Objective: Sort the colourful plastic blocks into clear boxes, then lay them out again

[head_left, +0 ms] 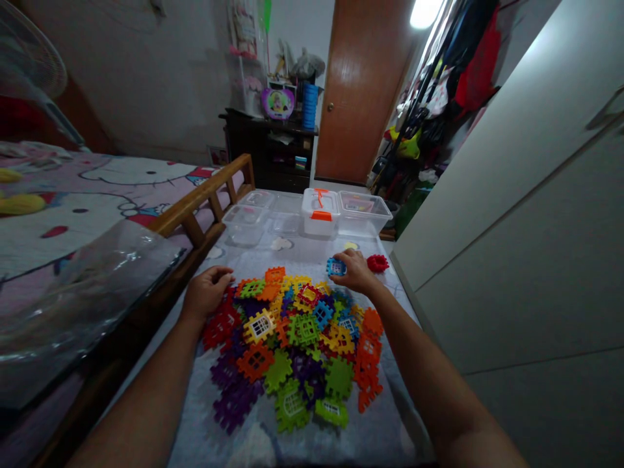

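A heap of several coloured plastic waffle blocks (292, 344) lies on a grey table (302, 250) in front of me. My right hand (355, 272) is at the heap's far right edge, fingers closed on a small blue block (335, 266). My left hand (207, 291) rests at the heap's far left edge, fingers curled down onto the red blocks (221, 323); whether it grips one is hidden. A single red block (377, 262) lies apart, just right of my right hand.
Clear plastic tubs (244, 224) and a white box with orange latch (320, 212) stand at the table's far end. A wooden bed frame (205, 195) runs along the left, a white cabinet (511, 227) along the right. A door (363, 84) is beyond.
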A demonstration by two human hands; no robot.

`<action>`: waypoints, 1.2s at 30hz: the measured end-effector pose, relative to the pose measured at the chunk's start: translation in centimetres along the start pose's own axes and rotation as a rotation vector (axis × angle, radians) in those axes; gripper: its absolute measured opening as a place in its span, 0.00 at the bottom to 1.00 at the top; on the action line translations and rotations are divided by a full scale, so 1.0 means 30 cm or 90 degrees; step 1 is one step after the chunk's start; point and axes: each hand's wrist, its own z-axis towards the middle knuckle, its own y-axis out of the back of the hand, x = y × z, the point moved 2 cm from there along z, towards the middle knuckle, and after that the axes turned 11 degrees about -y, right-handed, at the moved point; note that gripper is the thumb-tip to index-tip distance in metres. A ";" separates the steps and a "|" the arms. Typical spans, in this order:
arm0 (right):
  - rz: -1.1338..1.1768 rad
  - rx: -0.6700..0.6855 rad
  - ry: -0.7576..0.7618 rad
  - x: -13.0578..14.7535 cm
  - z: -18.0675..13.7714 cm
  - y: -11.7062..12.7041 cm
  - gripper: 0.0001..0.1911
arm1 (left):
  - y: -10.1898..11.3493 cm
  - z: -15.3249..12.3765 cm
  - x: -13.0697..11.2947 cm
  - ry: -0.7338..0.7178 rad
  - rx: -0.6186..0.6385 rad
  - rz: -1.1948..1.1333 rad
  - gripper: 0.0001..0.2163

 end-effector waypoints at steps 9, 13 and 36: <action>-0.041 0.053 0.009 0.079 0.171 -0.126 0.31 | -0.004 0.003 0.015 -0.018 0.003 -0.001 0.17; -0.057 0.073 0.006 0.067 0.188 -0.126 0.37 | -0.003 0.005 0.014 -0.007 0.000 -0.014 0.17; -0.054 0.081 -0.013 0.010 0.219 -0.068 0.38 | -0.001 0.001 0.004 -0.008 0.003 -0.021 0.17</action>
